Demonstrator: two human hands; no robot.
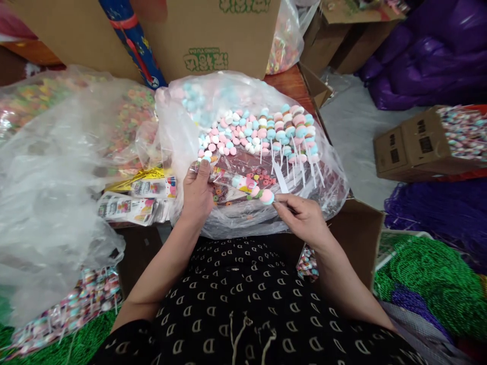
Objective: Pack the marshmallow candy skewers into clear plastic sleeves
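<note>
My left hand (199, 191) pinches the end of a clear printed plastic sleeve (240, 181). From the sleeve's other end sticks out a candy skewer (267, 196) of stacked pink, white and blue sweets, partly inside the plastic. My right hand (302, 217) has its fingers closed at the skewer's outer end, where the stick is mostly hidden. Just beyond my hands, finished-looking candy skewers (291, 129) with white sticks lie in a row. Beside them is a heap of loose pastel candies (228, 133), with small ring candies (262, 178) nearer me.
A clear plastic sheet (243, 225) covers the work surface. Flat printed sleeves (131, 207) and gold ties (140, 175) lie left, near a bag of ring candies (129, 114). A large carton (228, 30) stands behind. An open box (357, 228) is at the right below.
</note>
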